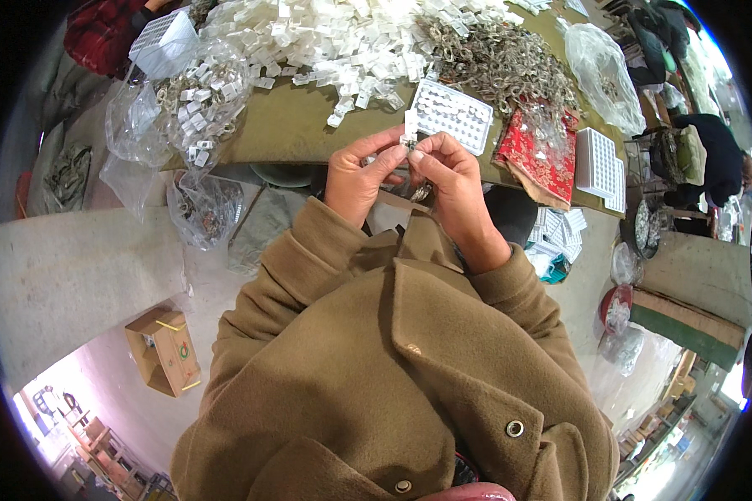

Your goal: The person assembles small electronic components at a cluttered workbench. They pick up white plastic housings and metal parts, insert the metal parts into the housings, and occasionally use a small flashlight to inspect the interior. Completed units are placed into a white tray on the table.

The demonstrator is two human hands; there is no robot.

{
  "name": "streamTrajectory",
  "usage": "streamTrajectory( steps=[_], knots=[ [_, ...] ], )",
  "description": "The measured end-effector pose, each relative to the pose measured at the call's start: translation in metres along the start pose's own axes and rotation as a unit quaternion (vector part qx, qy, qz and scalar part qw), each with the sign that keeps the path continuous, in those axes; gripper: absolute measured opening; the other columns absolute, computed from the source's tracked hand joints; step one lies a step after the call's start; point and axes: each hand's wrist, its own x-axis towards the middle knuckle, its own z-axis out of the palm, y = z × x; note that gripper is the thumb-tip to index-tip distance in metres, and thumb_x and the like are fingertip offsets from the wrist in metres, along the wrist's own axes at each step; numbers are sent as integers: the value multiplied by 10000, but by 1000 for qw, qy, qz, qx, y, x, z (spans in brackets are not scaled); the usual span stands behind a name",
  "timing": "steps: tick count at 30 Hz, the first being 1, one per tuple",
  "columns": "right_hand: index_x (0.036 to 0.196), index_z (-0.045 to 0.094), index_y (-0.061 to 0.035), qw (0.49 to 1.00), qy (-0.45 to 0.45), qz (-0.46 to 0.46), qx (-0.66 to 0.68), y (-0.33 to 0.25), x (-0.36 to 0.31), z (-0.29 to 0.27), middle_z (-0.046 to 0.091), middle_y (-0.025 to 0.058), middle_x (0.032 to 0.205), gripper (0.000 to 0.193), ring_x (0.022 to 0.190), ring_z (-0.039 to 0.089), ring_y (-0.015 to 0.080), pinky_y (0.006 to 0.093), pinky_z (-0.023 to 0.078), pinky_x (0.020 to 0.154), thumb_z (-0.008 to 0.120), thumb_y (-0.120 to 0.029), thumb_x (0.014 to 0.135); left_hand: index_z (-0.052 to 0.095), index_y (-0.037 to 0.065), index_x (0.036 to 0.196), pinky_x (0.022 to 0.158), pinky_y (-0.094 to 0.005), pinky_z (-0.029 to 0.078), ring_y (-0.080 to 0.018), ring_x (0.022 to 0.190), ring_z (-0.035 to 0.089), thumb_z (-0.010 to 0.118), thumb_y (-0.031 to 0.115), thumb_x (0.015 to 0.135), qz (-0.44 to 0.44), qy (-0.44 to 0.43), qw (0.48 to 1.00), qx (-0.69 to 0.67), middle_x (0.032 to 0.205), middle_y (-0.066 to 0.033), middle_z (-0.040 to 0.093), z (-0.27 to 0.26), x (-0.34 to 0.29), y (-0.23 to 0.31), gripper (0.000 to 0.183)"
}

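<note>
My left hand [356, 179] and my right hand [457, 182] meet over the table's near edge, fingertips pinched together. Between them stands a small white plastic tag [410, 125], upright, its lower end at my fingertips. A shiny metal piece [421, 194] hangs below my right fingers; its exact kind is too small to tell. Just beyond my hands lies a white tray [486, 125] with rows of small round white pieces. A big heap of clear and white plastic tags [326, 42] covers the far table, beside a pile of metal ring-like pieces [514, 63].
A filled clear bag [199, 104] sits at the table's left, another plastic bag [602, 71] at the right. Red patterned cloth [535, 163] drapes the near edge, beside stacked white trays [595, 163]. A cardboard box [165, 351] stands on the floor. Other people [714, 159] are nearby.
</note>
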Motion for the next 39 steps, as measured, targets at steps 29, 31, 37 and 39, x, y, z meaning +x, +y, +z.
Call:
streamTrajectory(
  steps=[29,31,37,39],
  knots=[
    [979,571,-28,960,69,-119,-245,-17,-7,0,538,-21,750,164,625,479,36,203,398,542,570,8,819,675,40,1064,494,-169,374,-17,663,526,618,202,909,-104,52,993,-14,934,-11,694,9,-8,21,232],
    [938,547,-26,984,55,-89,-147,-16,-8,-1,531,-7,766,126,619,512,53,210,430,530,552,26,823,632,40,1130,478,-134,371,2,675,514,586,182,934,-118,43,990,-64,1009,-32,690,9,-10,27,247],
    [912,496,-50,991,46,-96,-77,-13,-11,1,530,6,818,94,613,587,94,211,450,519,546,12,860,632,58,1088,502,-144,382,-4,664,502,600,199,928,-170,41,962,-208,1090,-49,674,7,-9,35,215],
    [923,498,-48,990,45,-109,-75,-11,-10,1,529,5,833,96,623,579,88,207,449,537,552,7,867,608,52,1095,499,-136,401,-3,696,548,610,191,926,-208,36,941,-265,1126,-63,662,5,-8,35,219]
  ],
)
